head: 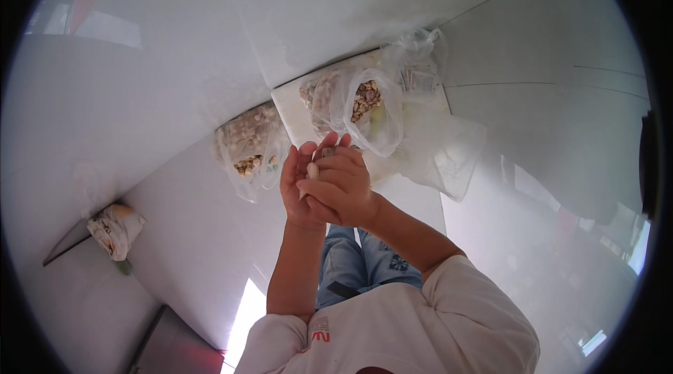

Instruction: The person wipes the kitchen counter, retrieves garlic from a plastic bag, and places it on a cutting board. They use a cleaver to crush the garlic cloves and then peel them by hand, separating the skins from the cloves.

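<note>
My left hand (304,200) is cupped with its palm up around a pale garlic clove (313,170). My right hand (344,184) lies against it, its fingers bent over a small greyish piece (328,152) that may be a blade; I cannot tell for sure. Beyond my hands, an open clear plastic bag (391,129) shows brownish cloves or nuts (366,100) inside. Another clear bag (247,132) with similar contents lies to the left of my fingers. The hidden inner fingers of both hands cannot be made out.
A white board or low table (286,106) bears the open bag. Thin translucent plastic (447,153) hangs over its right side. A crumpled printed paper or plastic bag (116,229) stands far left, beside a dark-edged panel (68,242). A dark box-like thing (176,342) is at the lower left.
</note>
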A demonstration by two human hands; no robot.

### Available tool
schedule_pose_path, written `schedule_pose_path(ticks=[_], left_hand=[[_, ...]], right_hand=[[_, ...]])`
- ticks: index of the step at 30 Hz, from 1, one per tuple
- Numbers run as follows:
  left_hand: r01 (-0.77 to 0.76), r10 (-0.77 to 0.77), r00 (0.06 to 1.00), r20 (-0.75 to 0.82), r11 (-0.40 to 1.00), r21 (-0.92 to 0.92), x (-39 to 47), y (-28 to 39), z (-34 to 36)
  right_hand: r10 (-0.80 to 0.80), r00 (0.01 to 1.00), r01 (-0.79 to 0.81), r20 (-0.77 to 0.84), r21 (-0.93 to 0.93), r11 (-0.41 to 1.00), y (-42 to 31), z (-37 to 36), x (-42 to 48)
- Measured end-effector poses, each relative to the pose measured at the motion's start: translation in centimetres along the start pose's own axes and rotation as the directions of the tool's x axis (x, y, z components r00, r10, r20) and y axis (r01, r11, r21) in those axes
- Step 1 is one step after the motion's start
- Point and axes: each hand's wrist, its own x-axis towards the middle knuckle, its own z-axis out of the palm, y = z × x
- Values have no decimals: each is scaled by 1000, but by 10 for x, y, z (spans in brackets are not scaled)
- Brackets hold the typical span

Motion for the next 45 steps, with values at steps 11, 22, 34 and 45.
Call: schedule_pose_path(ticks=[11, 22, 34, 45], left_hand=[[162, -153, 987, 54, 927, -338, -3, 12, -22], [84, -120, 981, -149, 969, -233, -56, 29, -99], [43, -88, 989, -116, 936, -349, -110, 19, -122], [31, -102, 977, -187, 937, -347, -119, 25, -128]], right_hand=[[338, 898, -270, -281, 254, 929, 13, -32, 10], [862, 503, -591, 69, -700, 401, 298, 74, -116], [851, 352, -451, 389, -727, 518, 306, 84, -104], [870, 313, -485, 380, -723, 491, 318, 69, -106]])
